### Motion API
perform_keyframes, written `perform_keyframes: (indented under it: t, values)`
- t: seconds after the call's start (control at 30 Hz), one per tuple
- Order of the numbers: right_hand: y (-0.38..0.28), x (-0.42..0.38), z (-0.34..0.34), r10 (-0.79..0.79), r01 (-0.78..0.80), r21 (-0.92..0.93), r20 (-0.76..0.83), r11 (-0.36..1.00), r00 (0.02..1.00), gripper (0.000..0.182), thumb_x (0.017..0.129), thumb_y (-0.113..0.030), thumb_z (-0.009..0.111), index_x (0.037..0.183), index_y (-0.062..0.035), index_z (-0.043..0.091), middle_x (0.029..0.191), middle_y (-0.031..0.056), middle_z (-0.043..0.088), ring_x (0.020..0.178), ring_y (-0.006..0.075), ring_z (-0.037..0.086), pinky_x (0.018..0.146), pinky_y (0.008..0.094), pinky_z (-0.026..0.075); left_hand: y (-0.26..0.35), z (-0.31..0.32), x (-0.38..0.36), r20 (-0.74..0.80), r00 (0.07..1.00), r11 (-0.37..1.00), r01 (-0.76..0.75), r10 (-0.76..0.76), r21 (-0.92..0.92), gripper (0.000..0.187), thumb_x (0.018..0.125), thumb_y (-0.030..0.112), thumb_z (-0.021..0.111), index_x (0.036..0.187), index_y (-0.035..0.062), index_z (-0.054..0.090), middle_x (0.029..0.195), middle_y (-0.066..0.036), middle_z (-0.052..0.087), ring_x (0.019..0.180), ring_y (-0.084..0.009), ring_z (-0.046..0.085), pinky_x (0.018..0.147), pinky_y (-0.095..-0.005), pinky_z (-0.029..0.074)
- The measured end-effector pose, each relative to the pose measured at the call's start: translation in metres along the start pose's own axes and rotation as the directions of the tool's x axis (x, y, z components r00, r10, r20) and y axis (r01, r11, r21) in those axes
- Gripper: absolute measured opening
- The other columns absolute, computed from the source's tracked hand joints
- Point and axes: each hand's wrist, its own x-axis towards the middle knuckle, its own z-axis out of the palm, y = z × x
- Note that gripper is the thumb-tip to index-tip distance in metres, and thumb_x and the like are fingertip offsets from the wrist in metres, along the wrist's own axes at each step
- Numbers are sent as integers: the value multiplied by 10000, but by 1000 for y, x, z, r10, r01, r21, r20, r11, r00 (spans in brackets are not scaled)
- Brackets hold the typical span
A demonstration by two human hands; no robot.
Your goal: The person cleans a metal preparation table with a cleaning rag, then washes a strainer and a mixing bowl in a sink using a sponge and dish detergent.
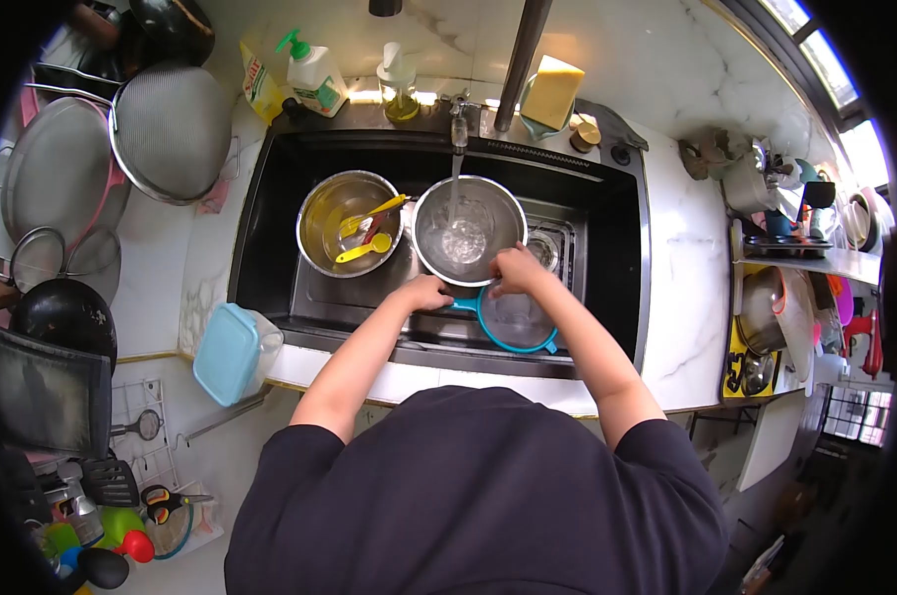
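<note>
Inside the black sink point(270, 228), water runs from the faucet point(458, 129) into a steel bowl point(433, 213). My right hand point(516, 270) grips that bowl's near rim. My left hand point(423, 293) holds the handle end of a teal-rimmed strainer point(513, 322) lying just below the bowl. To the left sits a second steel bowl point(319, 233) with yellow and red utensils point(369, 233) in it.
Soap bottles point(314, 74) and a yellow sponge point(552, 91) stand behind the sink. Mesh lids point(171, 129) lie on the left counter, a blue-lidded container point(228, 352) at the sink's front left corner. Pots and dishes crowd the rack point(785, 248) on the right.
</note>
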Motion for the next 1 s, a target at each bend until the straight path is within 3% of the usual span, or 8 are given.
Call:
perform_keyframes:
  t: [0.1,0.2,0.3,0.4,0.6,0.73,0.9,1.0]
  values:
    - [1,3,-60,145,-32,387,-266,921,953,273,576,-298,716,717,-79,633,795,105,613,728,284,584,750,338,437,-5,-1,0,-97,994,999,45,-44,6,331,700,304,557,993,164,620,992,-121,595,945,-273,555,825,-354,429]
    - [26,29,-116,216,148,279,-916,949,338,272,652,-201,641,846,-23,573,813,150,549,792,312,531,720,369,424,1,-6,-6,-137,986,995,100,-97,17,296,643,202,527,908,165,654,928,-115,617,896,-253,579,801,-350,441]
    - [49,39,-174,270,-102,273,-962,957,-38,540,639,-223,661,1079,6,450,1081,243,423,1054,373,379,860,408,344,11,-17,-12,-62,984,986,168,-168,-16,205,608,184,522,735,149,679,762,-92,638,768,-230,610,711,-340,467]
    - [78,67,-196,612,-148,605,-791,783,4,542,638,-213,663,1086,0,446,1149,261,375,1130,388,318,922,416,303,13,-24,-18,-71,994,993,76,-82,-90,139,570,170,521,577,130,654,599,-63,616,623,-209,607,597,-326,467]
    - [91,80,-190,275,164,288,-957,944,94,586,617,-258,688,1092,-31,432,1107,211,455,1156,348,337,956,470,255,14,-26,-17,-59,997,983,-60,51,-175,128,597,149,530,551,78,626,560,-45,605,568,-158,595,560,-288,456]
    - [72,80,-180,385,122,411,-902,903,194,559,609,-270,691,1063,-55,448,1049,172,495,1097,319,402,908,489,283,14,-23,-14,-68,994,981,-101,91,-164,126,601,147,531,552,76,624,555,-49,603,559,-155,593,548,-285,455]
    - [63,79,-176,231,-269,216,-973,939,25,603,584,-293,713,1070,-62,442,911,117,506,907,280,467,857,429,302,13,-23,-16,-100,986,974,-151,136,-167,133,611,138,522,561,59,617,562,-47,606,538,-145,590,537,-277,456]
    - [65,76,-183,263,-95,267,-963,959,-51,648,574,-269,735,1097,-42,427,843,90,503,843,244,489,814,373,357,12,-21,-13,-75,993,966,-103,87,-239,136,615,135,517,572,55,617,565,-46,608,533,-143,589,532,-274,456]
